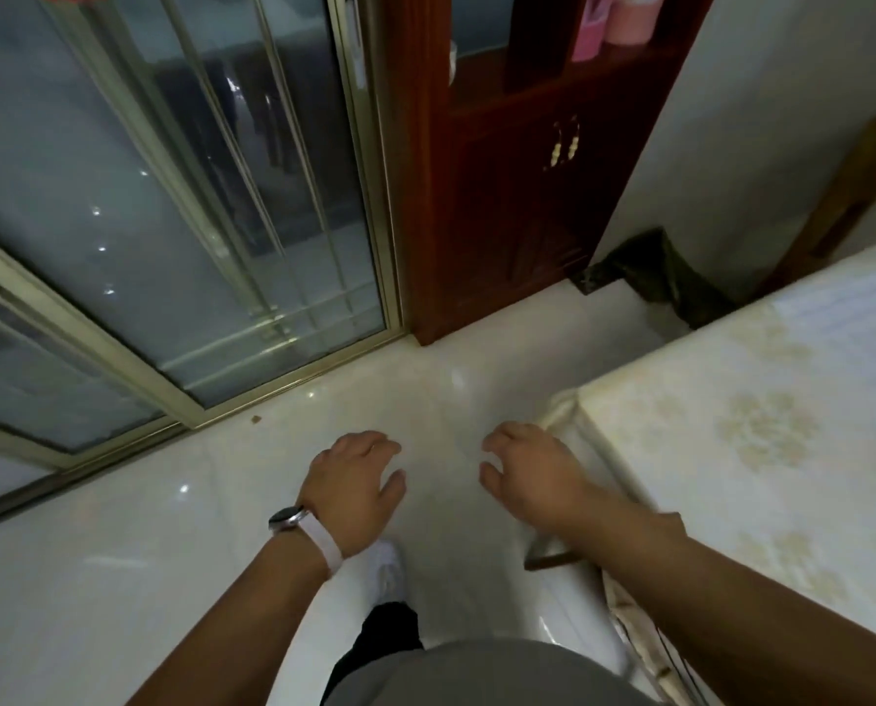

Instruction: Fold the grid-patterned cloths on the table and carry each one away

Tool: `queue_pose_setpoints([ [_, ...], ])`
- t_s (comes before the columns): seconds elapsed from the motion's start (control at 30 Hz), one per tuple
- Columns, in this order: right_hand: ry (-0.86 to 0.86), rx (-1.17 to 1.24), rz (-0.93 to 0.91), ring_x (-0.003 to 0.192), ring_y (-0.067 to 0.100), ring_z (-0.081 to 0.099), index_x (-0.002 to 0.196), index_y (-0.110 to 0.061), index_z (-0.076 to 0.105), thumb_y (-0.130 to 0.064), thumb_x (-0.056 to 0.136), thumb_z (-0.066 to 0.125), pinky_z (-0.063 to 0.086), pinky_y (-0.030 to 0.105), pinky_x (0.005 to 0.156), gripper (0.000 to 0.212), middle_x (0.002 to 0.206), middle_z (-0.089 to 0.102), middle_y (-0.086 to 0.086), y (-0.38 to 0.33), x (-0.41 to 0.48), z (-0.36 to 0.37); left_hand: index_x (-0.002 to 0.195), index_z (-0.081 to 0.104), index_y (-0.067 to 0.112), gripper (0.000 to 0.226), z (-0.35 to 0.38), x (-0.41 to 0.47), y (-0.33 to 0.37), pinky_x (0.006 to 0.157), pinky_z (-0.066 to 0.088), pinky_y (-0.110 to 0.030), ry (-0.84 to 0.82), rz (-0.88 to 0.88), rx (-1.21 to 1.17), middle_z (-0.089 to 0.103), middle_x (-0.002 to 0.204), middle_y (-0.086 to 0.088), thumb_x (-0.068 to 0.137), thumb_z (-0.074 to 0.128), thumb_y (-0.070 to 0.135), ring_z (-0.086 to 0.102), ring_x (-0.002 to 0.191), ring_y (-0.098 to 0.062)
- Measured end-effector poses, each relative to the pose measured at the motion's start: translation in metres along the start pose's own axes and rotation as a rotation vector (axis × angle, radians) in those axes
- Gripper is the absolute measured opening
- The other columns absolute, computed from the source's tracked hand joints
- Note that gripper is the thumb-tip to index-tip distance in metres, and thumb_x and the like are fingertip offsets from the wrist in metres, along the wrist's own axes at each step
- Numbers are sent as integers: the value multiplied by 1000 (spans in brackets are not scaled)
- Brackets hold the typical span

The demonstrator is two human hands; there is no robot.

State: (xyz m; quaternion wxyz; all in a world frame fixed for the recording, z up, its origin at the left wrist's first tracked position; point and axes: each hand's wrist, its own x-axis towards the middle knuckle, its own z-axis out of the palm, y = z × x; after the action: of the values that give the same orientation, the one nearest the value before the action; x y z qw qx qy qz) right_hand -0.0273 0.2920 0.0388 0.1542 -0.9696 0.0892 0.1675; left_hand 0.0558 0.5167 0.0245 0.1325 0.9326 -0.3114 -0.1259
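Observation:
My left hand (357, 484) and my right hand (533, 468) hang in front of me above the tiled floor, fingers loosely curled and holding nothing. The left wrist wears a watch with a white strap. A table (762, 440) under a cream floral covering fills the right side; my right hand is just left of its near corner. A pale striped or gridded sheet (854, 308) lies at the table's far right end; blur hides its pattern. No folded cloth is in either hand.
A glass sliding door with a gold frame (181, 236) runs along the left. A dark red wooden cabinet (517, 196) stands ahead, with a dark bag (665, 272) beside it. Pale glossy floor tiles (120, 578) lie below, and my white shoe (390, 573) is on them.

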Motion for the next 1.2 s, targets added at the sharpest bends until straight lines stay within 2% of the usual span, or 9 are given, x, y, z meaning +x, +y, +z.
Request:
queue_pose_setpoints([
  [0.1, -13, 6, 47, 124, 24, 47, 135, -22, 51, -43, 96, 41, 41, 36, 102, 46, 135, 50, 0, -21, 44, -17, 123, 63, 19, 63, -25, 48, -39, 93, 45, -40, -9, 50, -8, 61, 127, -4, 84, 28, 53, 55, 116, -26],
  [0.2, 40, 23, 102, 124, 23, 47, 134, -25, 52, -49, 93, 34, 40, 36, 103, 50, 135, 51, -3, -39, 85, -38, 122, 63, 17, 61, -51, 94, -75, 92, 48, -42, 2, 99, 5, 62, 126, -6, 84, 30, 51, 57, 115, -27],
  [0.27, 77, 41, 131, 124, 23, 47, 133, -26, 52, -47, 95, 35, 41, 37, 103, 47, 135, 50, -4, -47, 109, -52, 121, 64, 16, 61, -66, 125, -96, 91, 49, -45, -3, 129, 9, 62, 125, -7, 85, 30, 51, 57, 114, -28],
  [0.47, 117, 56, 219, 121, 21, 49, 133, -26, 53, -45, 97, 40, 43, 39, 101, 42, 135, 50, -3, -45, 149, -76, 125, 59, 21, 64, -86, 194, -114, 96, 44, -40, -21, 202, 21, 55, 133, -1, 83, 23, 53, 49, 120, -23],
  [0.67, 231, 156, 313, 114, 24, 56, 124, -21, 61, -39, 96, 46, 46, 34, 94, 36, 128, 58, -1, -18, 177, -92, 117, 65, 17, 57, -86, 256, -99, 93, 46, -43, -40, 312, -3, 60, 126, -5, 84, 30, 47, 54, 113, -27],
  [0.77, 224, 198, 363, 114, 24, 57, 123, -21, 61, -38, 96, 47, 45, 32, 94, 35, 128, 57, -2, 2, 194, -95, 116, 66, 16, 55, -83, 291, -87, 93, 47, -42, -64, 352, 16, 61, 124, -6, 84, 33, 46, 56, 111, -29],
  [0.93, 209, 251, 415, 118, 23, 54, 126, -23, 59, -40, 96, 46, 44, 32, 96, 37, 130, 55, -2, 44, 231, -105, 113, 66, 17, 50, -84, 357, -60, 83, 49, -36, -76, 421, 77, 63, 116, -2, 85, 34, 43, 57, 101, -26],
  [1.07, 229, 312, 481, 119, 24, 52, 128, -25, 57, -41, 96, 44, 43, 34, 97, 38, 134, 52, -4, 98, 263, -128, 118, 64, 21, 51, -85, 424, -23, 89, 46, -37, -145, 465, 154, 58, 127, -1, 86, 32, 44, 53, 111, -25],
  [1.2, 269, 336, 522, 118, 22, 52, 125, -26, 57, -44, 95, 41, 46, 34, 96, 38, 129, 54, -4, 155, 282, -153, 98, 70, 19, 37, -88, 486, 27, 77, 54, -35, -108, 552, 188, 66, 110, -3, 81, 43, 39, 62, 95, -26],
])
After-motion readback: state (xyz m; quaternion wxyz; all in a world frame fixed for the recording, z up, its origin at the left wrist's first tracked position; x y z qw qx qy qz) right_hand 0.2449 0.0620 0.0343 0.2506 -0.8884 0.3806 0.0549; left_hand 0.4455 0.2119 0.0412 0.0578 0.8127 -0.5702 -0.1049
